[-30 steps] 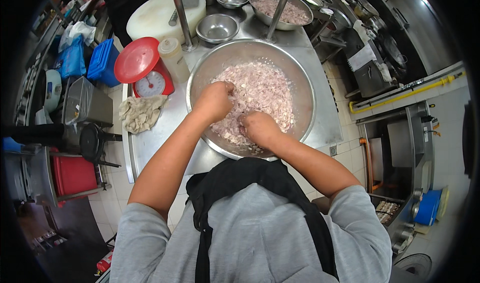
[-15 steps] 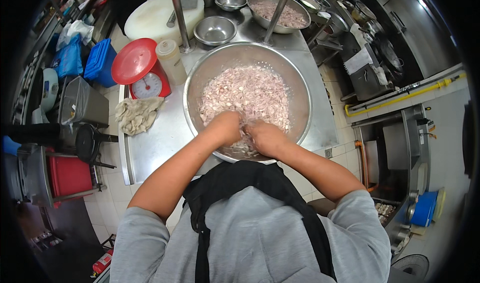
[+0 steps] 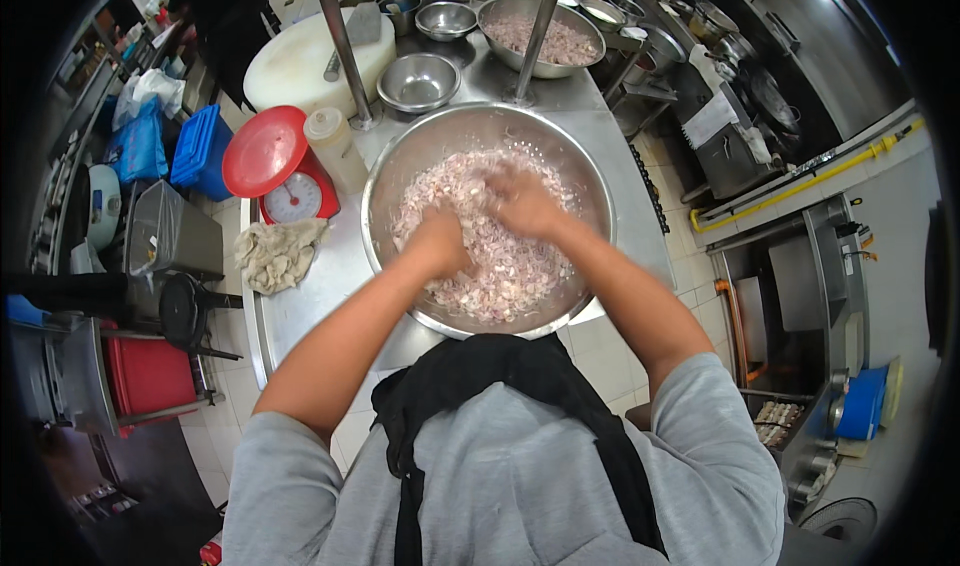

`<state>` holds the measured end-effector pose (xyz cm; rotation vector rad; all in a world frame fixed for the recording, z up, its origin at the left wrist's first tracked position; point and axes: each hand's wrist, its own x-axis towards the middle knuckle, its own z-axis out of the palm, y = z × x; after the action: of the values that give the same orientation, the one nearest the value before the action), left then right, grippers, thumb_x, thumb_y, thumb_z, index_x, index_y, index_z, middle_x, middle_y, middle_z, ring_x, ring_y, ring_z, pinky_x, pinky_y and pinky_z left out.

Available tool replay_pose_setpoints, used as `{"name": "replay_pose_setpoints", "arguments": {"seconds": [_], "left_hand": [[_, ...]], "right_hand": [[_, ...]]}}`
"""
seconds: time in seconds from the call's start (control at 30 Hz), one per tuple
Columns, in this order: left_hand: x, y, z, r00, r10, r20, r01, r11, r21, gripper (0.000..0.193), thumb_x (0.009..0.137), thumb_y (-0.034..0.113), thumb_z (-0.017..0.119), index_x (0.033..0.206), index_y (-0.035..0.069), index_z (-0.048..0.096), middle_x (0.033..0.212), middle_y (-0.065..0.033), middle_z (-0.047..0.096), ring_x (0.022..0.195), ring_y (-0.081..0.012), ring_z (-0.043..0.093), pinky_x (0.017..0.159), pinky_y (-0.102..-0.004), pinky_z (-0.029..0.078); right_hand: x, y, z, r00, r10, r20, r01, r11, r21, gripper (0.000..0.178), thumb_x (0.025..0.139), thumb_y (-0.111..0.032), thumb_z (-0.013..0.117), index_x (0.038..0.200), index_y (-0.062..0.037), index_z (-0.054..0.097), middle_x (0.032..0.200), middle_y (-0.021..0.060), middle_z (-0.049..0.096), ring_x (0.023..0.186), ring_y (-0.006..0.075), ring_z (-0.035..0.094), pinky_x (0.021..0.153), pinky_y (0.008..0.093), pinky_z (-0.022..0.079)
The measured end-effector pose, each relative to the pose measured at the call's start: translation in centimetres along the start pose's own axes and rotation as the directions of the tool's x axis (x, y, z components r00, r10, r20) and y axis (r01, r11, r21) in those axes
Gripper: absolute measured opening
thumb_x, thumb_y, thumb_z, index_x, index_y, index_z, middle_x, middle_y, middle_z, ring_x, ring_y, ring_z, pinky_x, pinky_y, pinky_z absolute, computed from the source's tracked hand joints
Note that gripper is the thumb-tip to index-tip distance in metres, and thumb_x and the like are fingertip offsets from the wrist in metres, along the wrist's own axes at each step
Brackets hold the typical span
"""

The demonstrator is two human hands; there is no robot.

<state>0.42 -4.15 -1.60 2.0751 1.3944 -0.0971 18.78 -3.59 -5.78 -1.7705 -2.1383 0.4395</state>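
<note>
A large round steel basin on the steel table holds a heap of thinly sliced shallots, pinkish and white; small holes show in its far wall. Both my hands are inside the basin. My left hand rests in the left part of the slices, its fingers partly hidden by the hand and the shallots. Farther in and to the right, my right hand is over the far part of the heap, its fingers smeared by motion.
Left of the basin stand a squeeze bottle, a red scale and a crumpled cloth. Beyond are a small steel bowl, two metal posts, a round cutting board with a cleaver, and another bowl of slices.
My hands were close together at the near side of the basin. They have moved apart and away from me, the right one farther, and slices now lie spread over the near side.
</note>
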Motion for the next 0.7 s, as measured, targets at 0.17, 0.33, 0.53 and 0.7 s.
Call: {"name": "replay_pose_setpoints", "arguments": {"seconds": [0.17,0.33,0.53,0.7], "left_hand": [[1.1,-0.9,3.1,0.948,0.053,-0.312,-0.182,0.899,-0.399,0.086,0.071,0.009,0.071,0.142,-0.006,0.024,0.130,-0.0302,0.046,0.121,-0.0366,0.049,0.099,-0.0384,0.040],[1.7,-1.7,-0.3,0.892,0.246,-0.379,-0.380,0.861,-0.337,0.057,0.071,0.000,0.058,0.127,0.001,0.050,0.106,-0.0263,0.062,0.102,-0.0381,0.060,0.089,-0.0402,0.047],[0.6,1.4,-7.0,0.946,0.248,-0.209,-0.285,0.944,-0.169,0.035,0.076,0.018,0.054,0.102,-0.003,0.063,0.091,-0.0283,0.063,0.091,-0.0408,0.061,0.081,-0.0446,0.048],[4.6,-1.9,-4.8,0.965,0.256,-0.049,-0.253,0.965,0.074,0.040,0.077,0.020,0.055,0.104,-0.008,0.061,0.099,-0.0298,0.062,0.097,-0.0416,0.060,0.085,-0.0434,0.047]], "right_hand": [[-2.7,-5.1,3.7,0.965,0.255,-0.066,-0.224,0.925,0.307,0.043,0.088,-0.022,0.054,0.126,-0.0025,0.055,0.130,0.0246,0.050,0.129,0.0307,0.041,0.107,0.0383,0.032],[-0.7,-3.5,-0.1,0.920,0.330,-0.214,-0.040,0.619,0.785,0.033,0.084,-0.008,0.054,0.115,-0.0006,0.060,0.101,0.0181,0.066,0.091,0.0229,0.064,0.083,0.0307,0.049],[0.6,-3.3,-5.6,0.881,0.408,-0.237,-0.164,0.736,0.657,0.032,0.092,-0.026,0.055,0.082,0.0039,0.060,0.069,0.0142,0.061,0.067,0.0181,0.056,0.064,0.0349,0.046],[1.1,-2.2,-5.1,0.884,0.466,0.029,-0.391,0.706,0.591,0.049,0.093,-0.040,0.053,0.104,0.0071,0.060,0.100,0.0213,0.064,0.098,0.0327,0.058,0.091,0.0352,0.042]]}}
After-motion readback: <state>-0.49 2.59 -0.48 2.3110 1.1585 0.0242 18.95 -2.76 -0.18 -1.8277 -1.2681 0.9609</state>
